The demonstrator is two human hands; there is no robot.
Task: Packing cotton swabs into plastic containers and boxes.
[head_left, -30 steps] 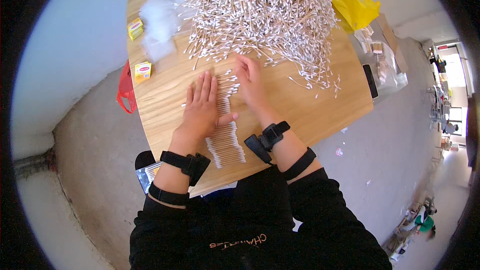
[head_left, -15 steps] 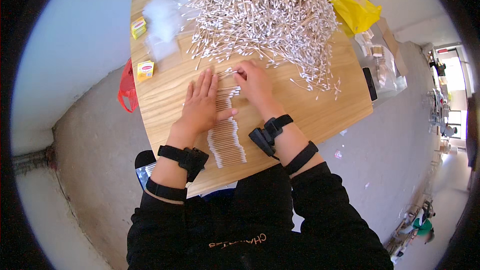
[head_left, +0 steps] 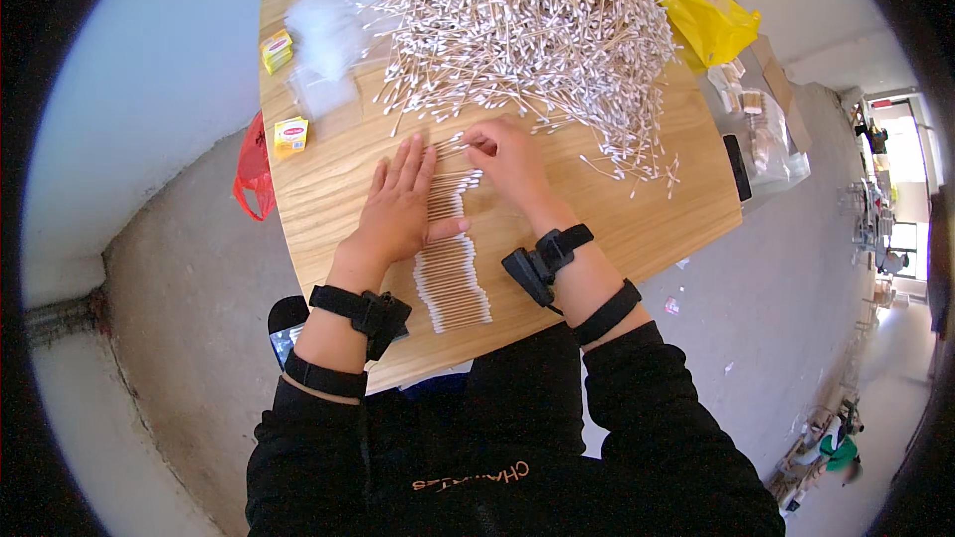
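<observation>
A row of wooden cotton swabs (head_left: pixel 453 283) lies side by side on the table, running away from me in a slightly crooked column. My left hand (head_left: pixel 398 209) rests flat along the left of the row, fingers stretched forward and thumb reaching across the swabs. Just past the row's far end, my right hand (head_left: pixel 505 164) is closed in a pinch at the right tip of a single cotton swab (head_left: pixel 448 144), whose other end lies near my left fingertips. Beyond both hands rises a large loose heap of cotton swabs (head_left: pixel 527 30).
The wooden table (head_left: pixel 597 209) carries two small yellow boxes (head_left: pixel 290 136) and clear plastic bags (head_left: pixel 323 40) at its left. A yellow bag (head_left: pixel 711 25) sits at the far right, near a dark phone-like object (head_left: pixel 736 167). One red bag (head_left: pixel 256 174) hangs by the left edge.
My right hand and forearm have shifted slightly to the right. My left hand stays flat beside the row, almost unmoved.
</observation>
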